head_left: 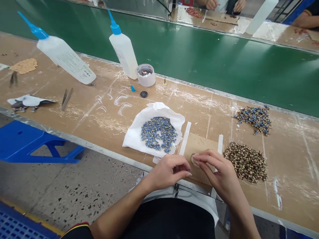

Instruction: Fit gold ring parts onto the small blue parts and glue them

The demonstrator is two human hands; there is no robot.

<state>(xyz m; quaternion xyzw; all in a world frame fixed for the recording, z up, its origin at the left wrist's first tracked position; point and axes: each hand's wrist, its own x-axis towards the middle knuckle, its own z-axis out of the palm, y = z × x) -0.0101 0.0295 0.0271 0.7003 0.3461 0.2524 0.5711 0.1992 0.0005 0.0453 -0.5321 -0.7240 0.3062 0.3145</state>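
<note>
My left hand [169, 170] is closed in a pinch over the table's front edge. A tiny bluish bit shows at its fingertips, too small to name. My right hand [220, 171] also pinches, thumb against fingers, beside a small round tan piece [192, 160]; whether it grips that piece or something smaller I cannot tell. Beneath both hands lies a cardboard pad [199, 142] edged with white tape strips. Left of it, small blue-and-yellow parts [158, 132] lie on a white paper sheet [134, 137]. A heap of small dark-and-cream parts [245, 162] lies right of my right hand.
Behind that heap is a pile of blue-and-dark parts [254, 119]. Two blue-tipped squeeze bottles [124, 54], a tape roll [146, 75], a black cap [144, 94] and tweezers [66, 99] are farther back and left. Beyond the table runs a green belt [199, 56]; other people's hands [211, 4] work across it.
</note>
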